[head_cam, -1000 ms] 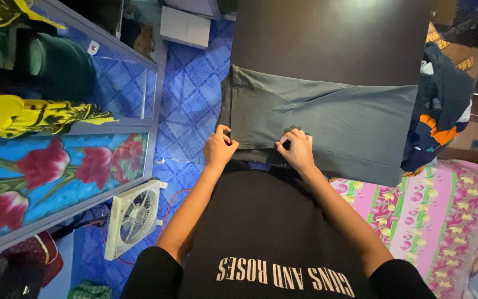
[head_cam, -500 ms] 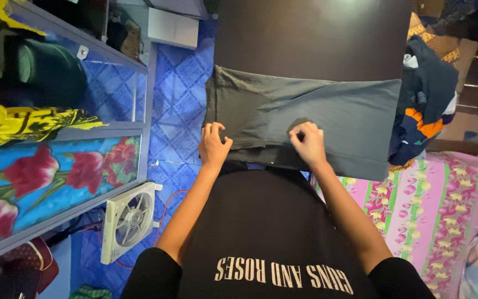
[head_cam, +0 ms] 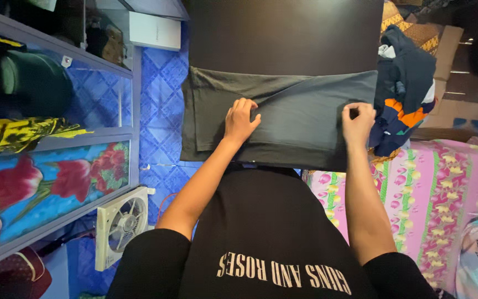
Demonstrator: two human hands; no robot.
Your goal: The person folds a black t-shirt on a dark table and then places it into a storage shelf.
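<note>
Single view only. The head-worn camera looked steeply down the wearer's own black printed T-shirt and forearms, facing forward toward the dark rectangular tabletop, whose far edge left the frame at top. It sat close, at arm's reach. Blue patterned floor tiles bounded the tabletop's left edge.

A folded garment lay across the near edge of the table. The left hand rested on its middle; the right hand pinched its right end. A clothes pile sat right of the table, a bed below it, shelves and a fan to the left.
</note>
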